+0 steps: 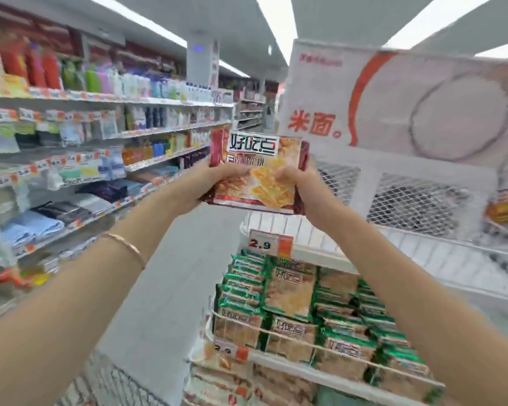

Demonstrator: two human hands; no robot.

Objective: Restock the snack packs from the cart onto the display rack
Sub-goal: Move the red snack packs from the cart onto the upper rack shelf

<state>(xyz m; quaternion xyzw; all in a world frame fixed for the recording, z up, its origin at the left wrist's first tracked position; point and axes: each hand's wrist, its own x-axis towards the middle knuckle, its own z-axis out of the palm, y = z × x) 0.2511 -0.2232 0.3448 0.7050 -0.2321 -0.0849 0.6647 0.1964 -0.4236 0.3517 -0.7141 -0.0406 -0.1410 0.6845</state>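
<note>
STEP placing red snack pack [258,174] on display rack [314,230] | PACK centre of frame, above green packs [288,291] at lower centre-right | HANDS left hand [197,186] gripping left edge, right hand [302,186] gripping right edge | ADVICE keep level, label outward, release only once seated.

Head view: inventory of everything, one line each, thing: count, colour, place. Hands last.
Red biscuit pack: one, red with golden crackers, held up centre.
Green biscuit packs: many, green-edged, stacked on the rack below.
Display rack: one, white wire, lower right.
Price tags: two, white-orange, reading 2.9, rack fronts.
Hanging sign: one, white with red characters, upper right.
Store shelves: one run, white, left, holding bottles and cloths.
Bracelet: one, gold, left wrist.
Left hand, right hand: two, bare, grip on the pack's left and right edges.
</note>
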